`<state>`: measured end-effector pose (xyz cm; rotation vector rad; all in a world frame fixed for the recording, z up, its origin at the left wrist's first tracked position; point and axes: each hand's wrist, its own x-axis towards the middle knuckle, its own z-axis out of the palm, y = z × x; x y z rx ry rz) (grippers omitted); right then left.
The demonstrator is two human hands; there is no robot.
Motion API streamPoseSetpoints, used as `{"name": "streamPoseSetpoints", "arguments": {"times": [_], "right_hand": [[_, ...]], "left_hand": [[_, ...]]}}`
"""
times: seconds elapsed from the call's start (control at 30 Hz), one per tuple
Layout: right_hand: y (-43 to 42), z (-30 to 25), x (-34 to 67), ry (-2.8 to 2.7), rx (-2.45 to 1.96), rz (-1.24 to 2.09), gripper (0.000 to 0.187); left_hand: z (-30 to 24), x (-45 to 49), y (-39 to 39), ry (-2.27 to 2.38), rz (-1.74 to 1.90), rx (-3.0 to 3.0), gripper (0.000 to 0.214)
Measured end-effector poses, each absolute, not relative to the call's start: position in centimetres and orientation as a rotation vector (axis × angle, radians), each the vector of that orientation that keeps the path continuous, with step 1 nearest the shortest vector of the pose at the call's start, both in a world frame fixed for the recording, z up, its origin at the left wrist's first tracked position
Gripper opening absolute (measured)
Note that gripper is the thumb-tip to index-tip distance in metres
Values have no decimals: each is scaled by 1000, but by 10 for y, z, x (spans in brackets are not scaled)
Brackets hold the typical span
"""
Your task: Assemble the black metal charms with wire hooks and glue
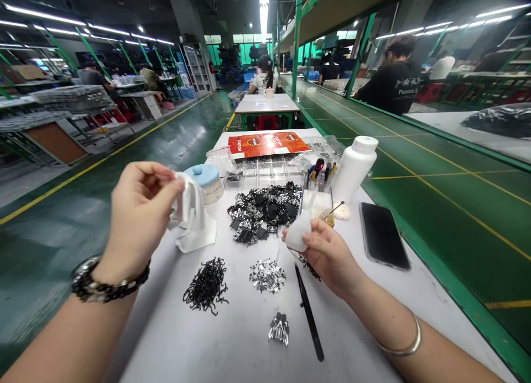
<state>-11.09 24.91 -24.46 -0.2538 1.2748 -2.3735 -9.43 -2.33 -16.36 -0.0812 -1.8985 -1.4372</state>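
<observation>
My left hand (139, 209) is raised above the white table (199, 344), fingers pinched on a white cloth (191, 214) whose lower end drapes onto the table. My right hand (327, 253) is closed around a small white squeeze bottle (298, 231). Below the hands lie a heap of thin black parts (206, 284), a small heap of silver parts (267, 274), one silver-and-black emblem (279, 328) and black tweezers (309, 311). A large pile of black and silver emblems (265, 209) sits behind them.
A black phone (384, 235) lies at the right, a tall white bottle (353, 167) and a cup of pens (317, 176) behind it. A blue-lidded jar (206, 181), clear trays and an orange package (269, 143) stand further back. Other people work at distant benches.
</observation>
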Motion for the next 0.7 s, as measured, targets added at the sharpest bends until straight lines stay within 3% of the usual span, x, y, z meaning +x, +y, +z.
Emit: {"name": "streamPoseSetpoints", "arguments": {"times": [0.07,0.23,0.37,0.7], "right_hand": [[250,-245,-112,1309,-213,-2390,32],[252,-244,-114,1374,-149,-2420,30],[253,-245,-115,1422,-114,-2440,27],[258,-241,-116,1389,-101,-2432,19]], "left_hand": [[-179,-91,-30,-2040,-1278,-73,30],[-198,-50,-1,-2512,-1007,-273,16],[-220,-9,46,-3108,-935,-896,30],[-252,-10,70,-3146,-920,-907,39]]}}
